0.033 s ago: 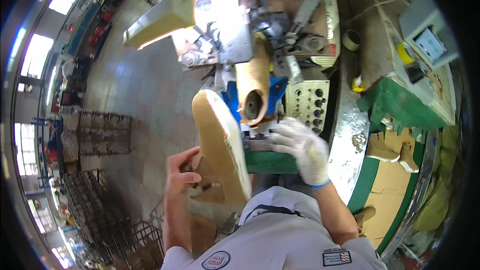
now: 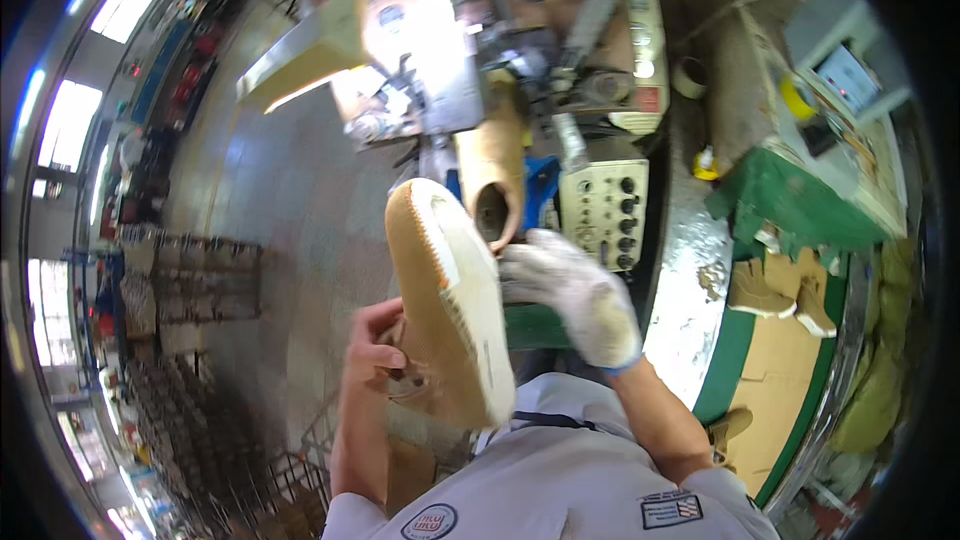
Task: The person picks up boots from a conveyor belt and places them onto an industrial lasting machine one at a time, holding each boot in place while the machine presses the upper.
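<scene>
A tan shoe upper [image 2: 425,320] with a whitish underside stands on end before my chest, toe upward. My left hand [image 2: 380,350], bare, grips it at the ankle side, thumb and fingers closed on its edge. My right hand [image 2: 580,295], in a white knitted glove, reaches to the shoe's right edge with fingers stretched out; whether they touch it I cannot tell. Just beyond the glove, a second tan shoe upper [image 2: 492,160] sits in the machine [image 2: 450,75], its round opening facing me. Blue parts [image 2: 541,190] of the machine show beside it.
A control panel [image 2: 588,202] with black knobs is right of the machine. Further right are a worn metal ledge [image 2: 690,285], several tan shoes [image 2: 757,292] on cardboard, a green cloth [image 2: 775,195] and a screen [image 2: 850,78]. Racks [image 2: 190,280] stand far left.
The shoe in my left hand has turned, showing more of its white underside. My gloved right hand has moved left toward it. The view has shifted slightly.
</scene>
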`<state>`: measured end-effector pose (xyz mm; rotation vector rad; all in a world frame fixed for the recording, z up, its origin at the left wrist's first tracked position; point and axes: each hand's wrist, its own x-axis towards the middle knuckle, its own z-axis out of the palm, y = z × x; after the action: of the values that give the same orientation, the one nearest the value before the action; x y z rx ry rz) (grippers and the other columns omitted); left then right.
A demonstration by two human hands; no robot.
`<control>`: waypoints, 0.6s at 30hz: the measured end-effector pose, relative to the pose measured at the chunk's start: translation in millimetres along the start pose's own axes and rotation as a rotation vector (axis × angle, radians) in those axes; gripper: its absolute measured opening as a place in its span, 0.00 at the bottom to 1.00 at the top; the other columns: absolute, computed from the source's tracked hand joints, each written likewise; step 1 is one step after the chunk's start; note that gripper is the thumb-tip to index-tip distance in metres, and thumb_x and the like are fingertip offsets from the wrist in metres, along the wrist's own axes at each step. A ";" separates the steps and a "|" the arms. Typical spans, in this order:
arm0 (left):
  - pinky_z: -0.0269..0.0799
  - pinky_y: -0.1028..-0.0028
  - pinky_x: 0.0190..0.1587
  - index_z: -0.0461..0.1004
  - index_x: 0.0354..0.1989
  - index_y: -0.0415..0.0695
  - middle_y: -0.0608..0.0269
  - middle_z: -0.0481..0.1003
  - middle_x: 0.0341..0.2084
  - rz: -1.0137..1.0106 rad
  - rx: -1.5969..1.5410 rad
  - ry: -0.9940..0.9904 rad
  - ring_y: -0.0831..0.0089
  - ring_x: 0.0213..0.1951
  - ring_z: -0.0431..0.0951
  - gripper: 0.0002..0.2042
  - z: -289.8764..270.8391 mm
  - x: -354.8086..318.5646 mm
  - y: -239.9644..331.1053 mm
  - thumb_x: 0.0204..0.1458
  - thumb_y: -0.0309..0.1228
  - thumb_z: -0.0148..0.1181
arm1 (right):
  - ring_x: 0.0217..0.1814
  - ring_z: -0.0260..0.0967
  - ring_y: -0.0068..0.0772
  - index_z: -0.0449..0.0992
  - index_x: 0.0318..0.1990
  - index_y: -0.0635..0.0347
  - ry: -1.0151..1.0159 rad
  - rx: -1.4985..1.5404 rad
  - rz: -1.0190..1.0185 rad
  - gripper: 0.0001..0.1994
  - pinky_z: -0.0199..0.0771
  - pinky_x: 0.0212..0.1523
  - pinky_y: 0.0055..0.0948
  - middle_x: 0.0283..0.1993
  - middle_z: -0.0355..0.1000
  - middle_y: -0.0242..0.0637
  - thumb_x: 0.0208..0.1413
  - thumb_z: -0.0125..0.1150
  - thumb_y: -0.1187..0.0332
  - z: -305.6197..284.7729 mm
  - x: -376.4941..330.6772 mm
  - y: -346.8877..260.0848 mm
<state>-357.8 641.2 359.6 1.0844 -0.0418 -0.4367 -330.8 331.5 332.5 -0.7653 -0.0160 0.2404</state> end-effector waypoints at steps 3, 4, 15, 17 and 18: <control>0.77 0.74 0.45 0.76 0.57 0.28 0.59 0.83 0.43 -0.216 0.345 0.073 0.74 0.43 0.82 0.24 52.9 45.3 -30.5 0.52 0.26 0.70 | 0.60 0.76 0.41 0.67 0.69 0.63 -0.013 0.752 0.228 0.32 0.78 0.61 0.39 0.63 0.75 0.44 0.65 0.62 0.52 -1.3 -12.1 -6.2; 0.80 0.74 0.39 0.77 0.54 0.27 0.54 0.84 0.39 -0.211 0.532 0.241 0.72 0.35 0.83 0.19 88.7 64.6 -24.3 0.55 0.23 0.66 | 0.58 0.78 0.40 0.68 0.69 0.63 0.077 0.673 0.196 0.32 0.79 0.59 0.39 0.62 0.76 0.44 0.64 0.64 0.53 -20.2 -16.2 -24.7; 0.59 0.75 0.21 0.69 0.19 0.43 0.70 0.65 0.14 0.339 1.013 0.875 0.79 0.18 0.63 0.23 43.0 126.6 -45.6 0.66 0.41 0.62 | 0.44 0.81 0.40 0.81 0.54 0.64 1.187 -0.459 0.337 0.35 0.80 0.45 0.39 0.45 0.82 0.45 0.54 0.67 0.39 -337.1 -249.2 -182.3; 0.67 0.71 0.32 0.75 0.29 0.40 0.65 0.72 0.24 0.439 1.107 0.782 0.74 0.27 0.70 0.18 10.7 141.3 -45.8 0.67 0.41 0.60 | 0.50 0.81 0.45 0.83 0.52 0.66 1.281 -1.040 0.786 0.39 0.79 0.50 0.40 0.48 0.82 0.50 0.51 0.65 0.33 -437.1 -313.6 -175.5; 0.71 0.70 0.38 0.79 0.34 0.38 0.62 0.76 0.28 0.490 1.155 0.755 0.71 0.31 0.74 0.17 4.0 148.8 -50.3 0.67 0.41 0.59 | 0.53 0.80 0.48 0.83 0.51 0.67 1.241 -1.181 0.877 0.40 0.78 0.52 0.40 0.50 0.82 0.52 0.50 0.65 0.33 -473.1 -328.1 -172.0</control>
<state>-238.9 564.0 291.7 2.2402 0.1260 0.5555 -565.9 -184.2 132.9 -1.9683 1.4950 0.5586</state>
